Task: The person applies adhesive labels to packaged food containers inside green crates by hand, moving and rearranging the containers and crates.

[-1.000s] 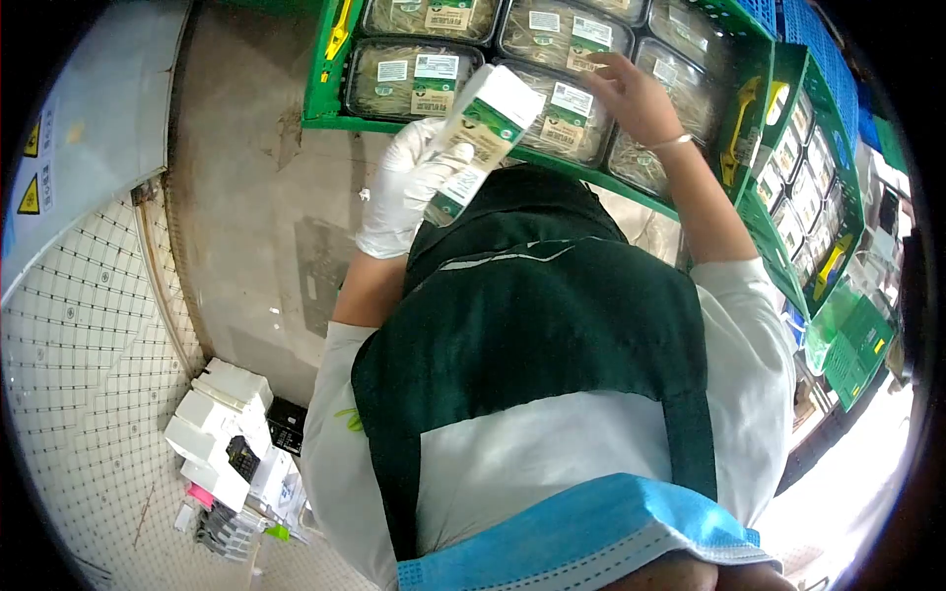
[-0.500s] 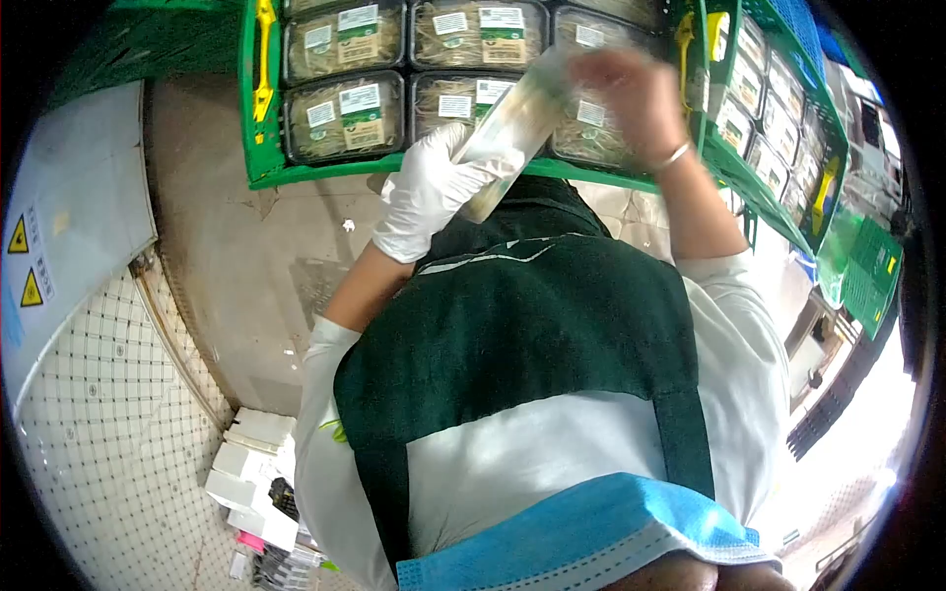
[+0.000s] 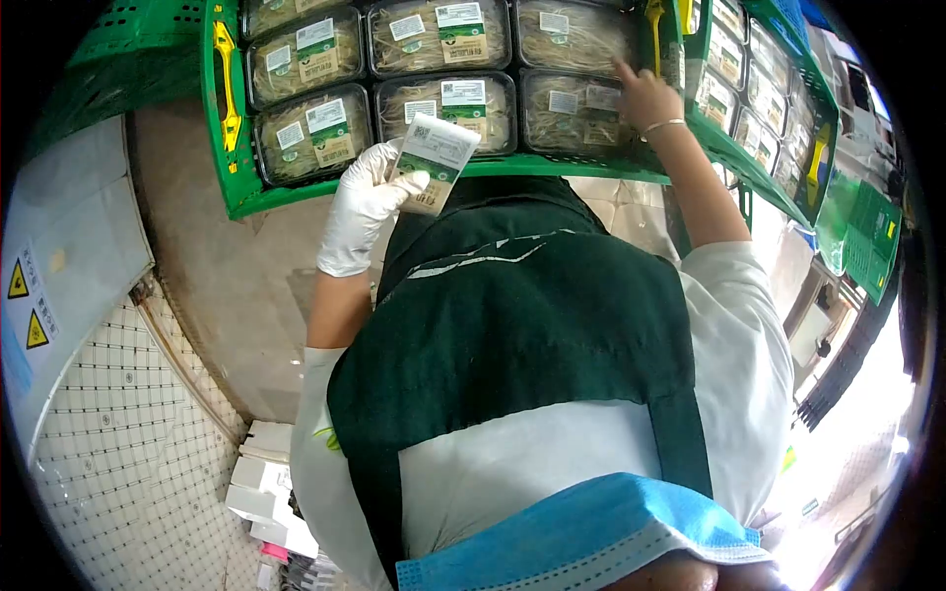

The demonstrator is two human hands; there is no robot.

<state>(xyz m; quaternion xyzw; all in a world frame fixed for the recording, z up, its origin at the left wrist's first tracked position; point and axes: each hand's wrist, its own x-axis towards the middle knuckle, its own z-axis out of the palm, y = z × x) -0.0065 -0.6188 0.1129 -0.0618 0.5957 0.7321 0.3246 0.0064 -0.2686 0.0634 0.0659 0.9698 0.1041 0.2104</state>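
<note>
White-gloved, my left hand [image 3: 363, 205] is closed on a stack of green, white and beige labels [image 3: 434, 163], held before the near rim of a green crate [image 3: 296, 198]. My right hand [image 3: 650, 100], bare with a band at the wrist, has its index finger stretched out over the right side of the crate. Beside that finger lies a black tray of pale strands under clear film [image 3: 552, 123], bearing a small white label and a larger label [image 3: 602, 116]. The tray behind it [image 3: 572, 44] shows just a small white label. Several trays to the left carry both labels.
A second green crate [image 3: 759, 182] with labelled trays stands at the right. More green crate wall [image 3: 128, 59] rises at the upper left. White boxes [image 3: 266, 483] are on the floor at the lower left. A green apron covers my front.
The crate has shifted left in view. My left hand has moved left with the labels, now tilted face up. My right hand has moved away from the labels to the right-hand tray.
</note>
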